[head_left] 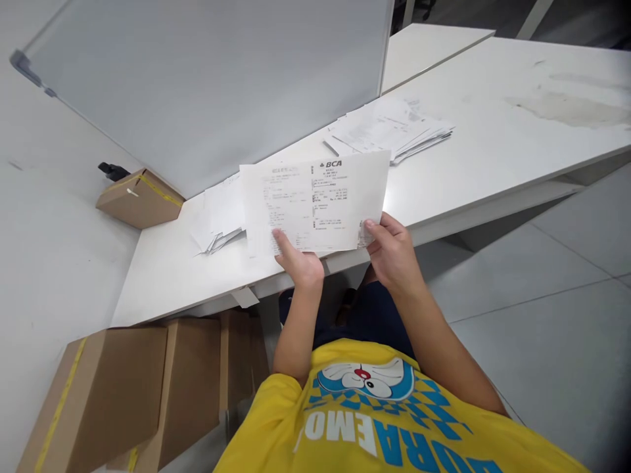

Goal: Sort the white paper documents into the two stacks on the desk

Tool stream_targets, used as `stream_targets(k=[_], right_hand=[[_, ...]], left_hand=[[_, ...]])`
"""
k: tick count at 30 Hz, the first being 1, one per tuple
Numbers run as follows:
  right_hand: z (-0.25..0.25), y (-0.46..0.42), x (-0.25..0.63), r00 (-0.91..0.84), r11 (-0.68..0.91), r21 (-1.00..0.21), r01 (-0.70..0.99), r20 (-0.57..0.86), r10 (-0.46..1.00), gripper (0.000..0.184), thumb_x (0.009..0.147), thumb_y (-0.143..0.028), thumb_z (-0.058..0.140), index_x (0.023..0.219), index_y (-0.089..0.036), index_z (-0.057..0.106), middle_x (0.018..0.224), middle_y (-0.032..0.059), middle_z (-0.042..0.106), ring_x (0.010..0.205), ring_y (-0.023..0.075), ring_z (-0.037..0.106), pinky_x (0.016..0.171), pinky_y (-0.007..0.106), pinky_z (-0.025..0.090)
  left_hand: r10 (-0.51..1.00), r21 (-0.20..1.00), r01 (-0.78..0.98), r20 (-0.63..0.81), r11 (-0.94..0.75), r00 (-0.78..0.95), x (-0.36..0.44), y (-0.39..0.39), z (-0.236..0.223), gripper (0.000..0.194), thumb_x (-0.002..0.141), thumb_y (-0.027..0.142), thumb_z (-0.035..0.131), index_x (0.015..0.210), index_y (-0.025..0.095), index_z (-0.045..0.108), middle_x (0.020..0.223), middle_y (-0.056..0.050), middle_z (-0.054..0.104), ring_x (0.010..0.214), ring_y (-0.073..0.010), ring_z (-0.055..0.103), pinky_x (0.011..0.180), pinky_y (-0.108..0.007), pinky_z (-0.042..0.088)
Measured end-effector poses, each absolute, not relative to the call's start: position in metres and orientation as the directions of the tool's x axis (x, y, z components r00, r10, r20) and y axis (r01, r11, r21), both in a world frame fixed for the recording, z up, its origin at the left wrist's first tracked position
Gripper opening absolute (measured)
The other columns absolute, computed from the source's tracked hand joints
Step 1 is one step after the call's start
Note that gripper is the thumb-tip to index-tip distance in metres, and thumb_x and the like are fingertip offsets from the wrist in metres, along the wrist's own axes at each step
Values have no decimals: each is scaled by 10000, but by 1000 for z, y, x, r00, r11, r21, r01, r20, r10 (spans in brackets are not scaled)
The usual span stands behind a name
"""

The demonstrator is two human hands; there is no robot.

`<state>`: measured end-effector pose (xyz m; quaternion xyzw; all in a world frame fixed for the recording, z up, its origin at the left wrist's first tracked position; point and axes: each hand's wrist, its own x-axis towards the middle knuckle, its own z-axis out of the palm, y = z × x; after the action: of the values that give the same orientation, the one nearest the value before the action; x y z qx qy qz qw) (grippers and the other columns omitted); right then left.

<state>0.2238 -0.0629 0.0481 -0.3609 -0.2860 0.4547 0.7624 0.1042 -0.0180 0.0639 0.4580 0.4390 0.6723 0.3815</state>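
Both my hands hold a white printed sheet (340, 226) above the table's front edge. It carries a BCA heading and receipt-like print, and whether more than one sheet is there I cannot tell. My left hand (299, 259) grips the lower left part, thumb on top and fingers hidden beneath. At the lower right corner, my right hand (389, 246) pinches the paper between thumb and fingers. Behind the sheet to the right lies a messy stack of papers (389, 128). Another pile of papers (217, 217) sits at the left, partly covered by the held sheet.
A white table (438, 177) runs across the view, with a whiteboard (211, 79) standing along its back. One small cardboard box (140, 200) with yellow tape rests at the table's left end. Several larger cardboard boxes (123, 387) stand below at the left.
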Motion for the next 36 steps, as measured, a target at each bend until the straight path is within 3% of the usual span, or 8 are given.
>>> stream_targets(k=[4, 7, 14, 20, 26, 31, 34, 36], right_hand=[[47, -61, 234, 499, 389, -809, -441, 140, 855, 245, 787, -386, 737, 991, -255, 705, 953, 8, 739, 951, 215, 695, 864, 365, 578], [48, -60, 242, 547, 418, -825, -381, 163, 821, 228, 784, -388, 742, 962, -252, 699, 974, 6, 734, 980, 218, 687, 874, 359, 569], [46, -55, 256, 588, 446, -834, -324, 192, 786, 259, 764, -420, 760, 940, -245, 688, 992, 12, 719, 1016, 233, 672, 880, 364, 559], [44, -47, 266, 596, 430, -862, -268, 202, 777, 292, 746, -455, 762, 928, -243, 676, 962, 10, 707, 976, 223, 667, 855, 360, 556], [42, -42, 284, 590, 422, -896, -136, 269, 761, 307, 749, -440, 752, 958, -241, 647, 944, 11, 686, 939, 203, 654, 848, 347, 538], [25, -28, 309, 579, 350, -935, 56, 316, 752, 266, 775, -403, 710, 952, -249, 584, 863, -8, 647, 820, 167, 627, 763, 309, 521], [6, -13, 322, 604, 343, -929, 138, 353, 714, 234, 784, -395, 674, 889, -245, 528, 830, -11, 607, 820, 163, 605, 785, 310, 508], [-6, -5, 327, 638, 330, -928, 174, 361, 680, 260, 784, -431, 648, 878, -248, 489, 824, -8, 582, 836, 172, 593, 810, 326, 505]], left_hand=[[926, 923, -235, 231, -305, -297, 105, -27, 66, 675, 968, 697, 296, 1490, 288, 427, 1469, -40, 546, 1414, -229, 459, 1128, -382, 487], [905, 893, -281, 248, -352, -346, 93, -30, 71, 686, 912, 710, 448, 1406, 243, 537, 1384, -82, 619, 1350, -263, 533, 1074, -379, 525], [878, 897, -116, 379, -426, -291, 54, -20, 79, 458, 756, 571, 767, 1030, 204, 752, 1033, -58, 751, 1059, -223, 696, 922, -309, 571], [882, 908, -24, 399, -418, -251, 51, -16, 75, 319, 786, 493, 767, 876, 188, 755, 795, -20, 725, 765, -143, 683, 694, -239, 561], [890, 914, 29, 400, -404, -221, 55, -15, 65, 364, 817, 525, 728, 971, 196, 746, 826, -31, 737, 781, -153, 680, 707, -250, 559], [912, 903, 195, 403, -383, -75, 64, -2, 58, 639, 907, 582, 592, 1451, 269, 474, 938, -64, 736, 781, -155, 676, 720, -263, 558], [910, 871, 266, 401, -414, 105, 78, 16, 53, 814, 912, 612, 561, 1576, 307, 201, 1245, -122, 659, 1066, -220, 672, 906, -344, 556], [896, 844, 306, 395, -441, 201, 90, 26, 49, 870, 915, 628, 537, 1591, 335, 74, 1441, -132, 525, 1291, -285, 562, 1050, -430, 493]])
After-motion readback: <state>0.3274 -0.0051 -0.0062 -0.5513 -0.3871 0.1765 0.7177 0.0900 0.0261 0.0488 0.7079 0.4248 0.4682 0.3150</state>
